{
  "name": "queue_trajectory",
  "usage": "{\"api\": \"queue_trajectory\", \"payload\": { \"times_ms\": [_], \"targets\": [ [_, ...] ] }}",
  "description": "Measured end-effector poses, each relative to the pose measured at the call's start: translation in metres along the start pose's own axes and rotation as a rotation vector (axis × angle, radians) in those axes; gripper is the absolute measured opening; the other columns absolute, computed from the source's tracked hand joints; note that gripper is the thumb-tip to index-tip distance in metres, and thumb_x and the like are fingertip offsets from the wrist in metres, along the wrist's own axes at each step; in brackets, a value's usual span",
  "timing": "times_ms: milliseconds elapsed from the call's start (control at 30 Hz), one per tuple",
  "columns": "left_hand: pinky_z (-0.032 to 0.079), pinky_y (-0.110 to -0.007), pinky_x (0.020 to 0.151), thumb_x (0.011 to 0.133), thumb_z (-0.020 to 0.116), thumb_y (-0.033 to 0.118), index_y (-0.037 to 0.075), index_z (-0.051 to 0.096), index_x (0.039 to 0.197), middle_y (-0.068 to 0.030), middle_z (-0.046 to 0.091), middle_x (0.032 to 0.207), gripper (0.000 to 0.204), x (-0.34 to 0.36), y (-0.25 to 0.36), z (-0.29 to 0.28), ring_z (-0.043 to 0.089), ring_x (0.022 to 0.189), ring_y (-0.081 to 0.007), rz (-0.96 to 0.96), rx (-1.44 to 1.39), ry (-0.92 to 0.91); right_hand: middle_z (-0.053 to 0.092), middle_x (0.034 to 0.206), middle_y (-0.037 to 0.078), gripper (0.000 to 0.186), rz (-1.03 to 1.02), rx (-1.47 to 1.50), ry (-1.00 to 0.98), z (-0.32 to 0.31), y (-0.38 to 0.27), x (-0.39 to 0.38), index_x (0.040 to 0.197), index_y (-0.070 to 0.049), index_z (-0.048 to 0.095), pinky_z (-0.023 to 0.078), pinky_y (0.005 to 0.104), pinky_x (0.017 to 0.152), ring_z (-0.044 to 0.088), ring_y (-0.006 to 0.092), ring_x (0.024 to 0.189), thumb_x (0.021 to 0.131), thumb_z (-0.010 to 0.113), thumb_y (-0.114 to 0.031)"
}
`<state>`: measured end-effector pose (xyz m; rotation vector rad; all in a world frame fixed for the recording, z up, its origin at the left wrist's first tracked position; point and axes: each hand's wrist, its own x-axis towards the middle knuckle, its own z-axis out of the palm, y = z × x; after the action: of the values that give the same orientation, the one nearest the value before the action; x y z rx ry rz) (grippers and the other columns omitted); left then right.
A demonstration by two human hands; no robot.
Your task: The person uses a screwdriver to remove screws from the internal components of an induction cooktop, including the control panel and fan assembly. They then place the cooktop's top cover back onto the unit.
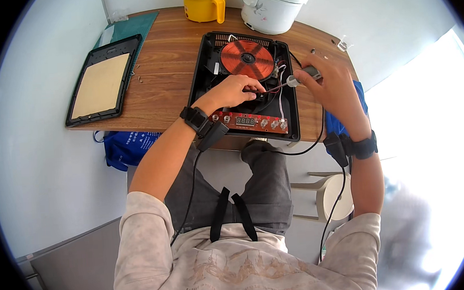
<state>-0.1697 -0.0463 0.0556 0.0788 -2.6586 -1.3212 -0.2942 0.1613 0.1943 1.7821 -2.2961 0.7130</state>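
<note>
An opened induction cooker (292, 117) lies on the table, its black housing holding a round copper-coloured coil (238, 65) at the far side. Along its near edge runs a red circuit board (230, 119) with a small digit display. My right hand (331, 80) grips a screwdriver (308, 75) by its grey handle, and the shaft slants left into the housing. At the screwdriver's tip, just below the coil, my left hand (234, 90) has its fingers closed around a small dark part that I cannot make out. Thin wires (280, 97) run beside the tip.
The cooker's black top panel (101, 86) lies at the left, partly on a green mat (145, 28). Several small screws (139, 79) lie nearby. A yellow pot (200, 11) and a white rice cooker (274, 9) stand at the back. A black cable (301, 152) hangs over the front edge.
</note>
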Motion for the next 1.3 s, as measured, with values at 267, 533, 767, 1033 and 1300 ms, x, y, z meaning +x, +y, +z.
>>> {"api": "queue_trajectory", "payload": {
  "times_ms": [267, 533, 767, 1033, 1300],
  "targets": [
    [0.05, -0.034, 0.09, 0.091, 0.068, 0.009, 0.009, 0.07, 0.117, -0.0077, 0.07, 0.111, 0.027, 0.0, -0.002, 0.001, 0.066, 0.1, -0.0206, 0.017, -0.004, -0.001, 0.067, 0.081, 0.014, 0.022, 0.075, 0.163, 0.006, 0.001, 0.004, -0.01, 0.1, -0.002, 0.059, 0.053, 0.0348, 0.064, 0.068, 0.0261, 0.068, 0.09, 0.069, -0.02],
    [0.05, -0.034, 0.089, 0.091, 0.068, 0.009, 0.009, 0.07, 0.117, -0.0079, 0.07, 0.11, 0.026, -0.001, -0.002, 0.0, 0.066, 0.1, -0.0204, 0.019, -0.03, 0.006, 0.066, 0.085, 0.015, 0.022, 0.078, 0.207, 0.05, 0.004, 0.004, -0.016, 0.101, -0.001, 0.059, 0.054, 0.034, 0.065, 0.067, 0.026, 0.069, 0.09, 0.069, -0.016],
    [0.05, -0.035, 0.09, 0.091, 0.068, 0.01, 0.009, 0.071, 0.116, -0.0085, 0.069, 0.11, 0.025, -0.002, 0.001, 0.0, 0.065, 0.102, -0.022, 0.03, 0.001, 0.003, 0.066, 0.09, 0.014, 0.022, 0.102, 0.228, 0.053, 0.005, 0.009, -0.022, 0.104, -0.001, 0.059, 0.056, 0.0336, 0.067, 0.068, 0.0249, 0.071, 0.09, 0.07, -0.014],
    [0.05, -0.035, 0.091, 0.091, 0.068, 0.01, 0.01, 0.071, 0.115, -0.0092, 0.069, 0.108, 0.025, -0.001, 0.0, 0.0, 0.064, 0.102, -0.0225, 0.023, 0.007, 0.003, 0.065, 0.091, 0.014, 0.021, 0.087, 0.217, 0.078, 0.008, 0.012, -0.028, 0.105, -0.001, 0.059, 0.056, 0.0334, 0.068, 0.068, 0.0257, 0.076, 0.091, 0.069, -0.013],
    [0.05, -0.035, 0.091, 0.091, 0.068, 0.011, 0.009, 0.07, 0.115, -0.0089, 0.069, 0.11, 0.024, -0.002, -0.003, -0.001, 0.064, 0.103, -0.0224, 0.032, 0.014, 0.004, 0.059, 0.103, 0.013, 0.02, 0.018, 0.161, -0.056, -0.001, -0.001, -0.021, 0.106, -0.003, 0.06, 0.054, 0.0359, 0.071, 0.066, 0.0279, 0.078, 0.088, 0.068, -0.01]
  ]
}}
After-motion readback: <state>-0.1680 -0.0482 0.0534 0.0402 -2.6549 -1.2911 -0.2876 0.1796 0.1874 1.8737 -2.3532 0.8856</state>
